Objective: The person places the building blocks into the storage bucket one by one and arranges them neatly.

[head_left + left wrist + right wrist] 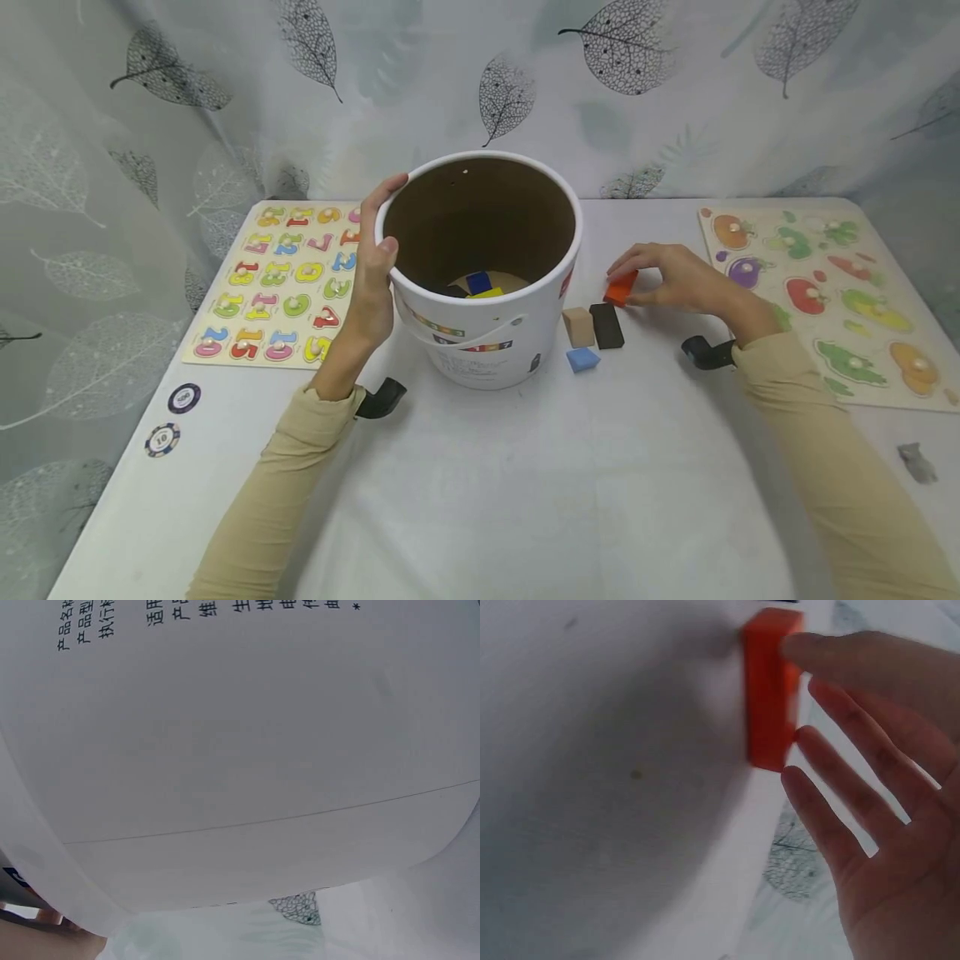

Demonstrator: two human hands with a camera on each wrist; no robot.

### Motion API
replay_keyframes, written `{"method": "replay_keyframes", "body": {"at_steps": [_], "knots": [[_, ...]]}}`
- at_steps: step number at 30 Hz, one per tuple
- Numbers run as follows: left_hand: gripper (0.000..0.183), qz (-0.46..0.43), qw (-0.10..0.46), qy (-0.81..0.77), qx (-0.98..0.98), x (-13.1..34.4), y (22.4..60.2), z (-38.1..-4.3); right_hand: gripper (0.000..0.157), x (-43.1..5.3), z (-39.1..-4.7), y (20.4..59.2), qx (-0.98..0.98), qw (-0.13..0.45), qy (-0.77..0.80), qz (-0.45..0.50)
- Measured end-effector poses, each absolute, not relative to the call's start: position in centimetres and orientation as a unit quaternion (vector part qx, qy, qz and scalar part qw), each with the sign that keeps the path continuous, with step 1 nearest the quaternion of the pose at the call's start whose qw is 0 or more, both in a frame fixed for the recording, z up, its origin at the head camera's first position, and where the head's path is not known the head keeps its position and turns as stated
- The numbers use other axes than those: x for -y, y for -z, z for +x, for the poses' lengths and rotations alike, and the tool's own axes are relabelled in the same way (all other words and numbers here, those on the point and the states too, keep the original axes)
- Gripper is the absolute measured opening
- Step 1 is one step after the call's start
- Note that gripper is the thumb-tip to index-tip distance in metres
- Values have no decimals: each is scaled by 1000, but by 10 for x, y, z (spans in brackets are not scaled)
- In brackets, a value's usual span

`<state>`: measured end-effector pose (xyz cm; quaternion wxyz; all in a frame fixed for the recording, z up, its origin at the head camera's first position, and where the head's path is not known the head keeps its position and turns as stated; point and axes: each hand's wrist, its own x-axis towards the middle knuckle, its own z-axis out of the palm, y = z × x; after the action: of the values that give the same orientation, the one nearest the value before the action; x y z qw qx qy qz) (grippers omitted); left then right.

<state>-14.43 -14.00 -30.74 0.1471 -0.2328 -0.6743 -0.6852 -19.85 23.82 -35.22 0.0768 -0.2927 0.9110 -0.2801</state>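
Observation:
In the head view my left hand [372, 283] grips the left rim of a white bucket [480, 358], thumb over the inner edge. A blue block [477, 282], a yellow block [486, 293] and something dark lie at the bucket's bottom. Right of the bucket, my right hand [678, 279] pinches an orange block [620, 289] between thumb and fingers. The right wrist view shows this orange block [769, 697] standing on end, with the thumb on its near side. Close to it lie a black block [607, 326], a tan block [579, 327] and a blue block [582, 359].
A wooden number puzzle board [300, 279] lies behind the left hand. At the right is a vegetable puzzle board [817, 325]. Two poker chips, one dark [184, 398] and one pale [162, 439], sit at the left; a small grey figure [917, 463] lies far right.

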Motion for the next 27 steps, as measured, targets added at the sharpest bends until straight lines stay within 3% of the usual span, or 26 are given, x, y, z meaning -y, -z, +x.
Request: {"method": "replay_keyframes", "body": {"at_steps": [12,19,23,27], "knots": [[85,-234,153,677,681,139,308,-144,37,-250,-192,358,-922,99,264,-265],[85,-232,150,678,681,139,308,-143,39,-254,-190,361,-928,81,261,-254],[86,-233,148,680,680,138,308,-144,39,-256,-190,342,-933,45,252,-252],[85,-235,150,680,677,139,309,-144,41,-245,-191,302,-933,-32,245,-261]]}}
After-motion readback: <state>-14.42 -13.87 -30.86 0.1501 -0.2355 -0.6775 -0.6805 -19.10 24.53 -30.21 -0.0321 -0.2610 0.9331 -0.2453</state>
